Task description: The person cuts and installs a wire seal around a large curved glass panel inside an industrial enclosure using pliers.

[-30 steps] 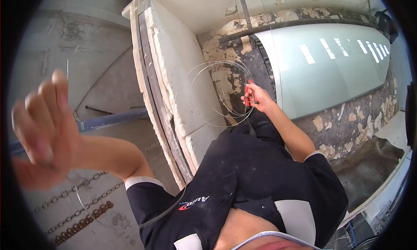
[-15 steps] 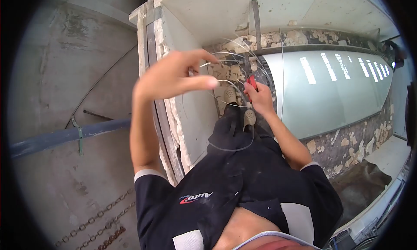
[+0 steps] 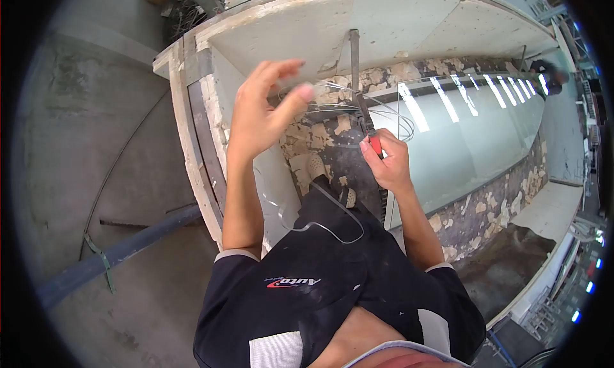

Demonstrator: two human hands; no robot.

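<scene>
My right hand (image 3: 390,162) is closed around red-handled pliers (image 3: 375,144), their dark jaws pointing up and away from me. My left hand (image 3: 262,115) is raised at the left with thumb and fingers apart, slightly blurred, and nothing shows between them. Loops of thin, shiny wire (image 3: 407,126) spread between and beyond my hands, near the jaws; whether the jaws grip the wire cannot be made out. Another loose length of wire (image 3: 339,240) curls down in front of my dark trousers.
A large curved glass sheet (image 3: 473,137) lies at the right inside a pale-walled enclosure. An upright metal bar (image 3: 355,61) stands ahead of my right hand. Broken flakes (image 3: 320,136) litter the floor. A blue pipe (image 3: 128,256) runs outside at left. Another person (image 3: 551,77) is far right.
My left hand has drawn back from the wire and its fingers have spread. My right hand still grips the pliers. The wire loops have shifted, and the view has turned and shows more of the enclosure.
</scene>
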